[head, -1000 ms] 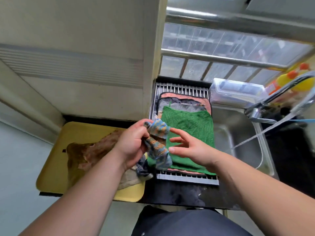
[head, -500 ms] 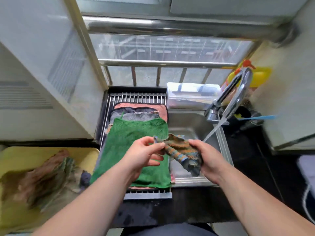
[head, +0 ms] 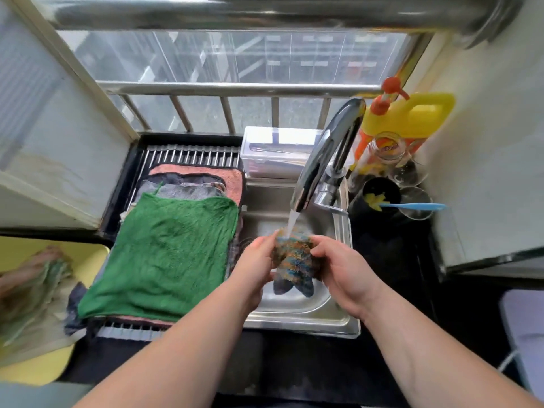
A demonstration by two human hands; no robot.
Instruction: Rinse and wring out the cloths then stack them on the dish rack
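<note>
Over the middle of the sink (head: 297, 320), under the running tap (head: 326, 154), the cloth (head: 294, 259) hangs bunched, long axis upright, clutched between left grip (head: 256, 260) and right grip (head: 344, 269); the rack (head: 191, 156) lies nearer the left.

Green cloth (head: 164, 254), orange-blue striped cloth (head: 294, 259), yellow tray (head: 91, 254).
</note>
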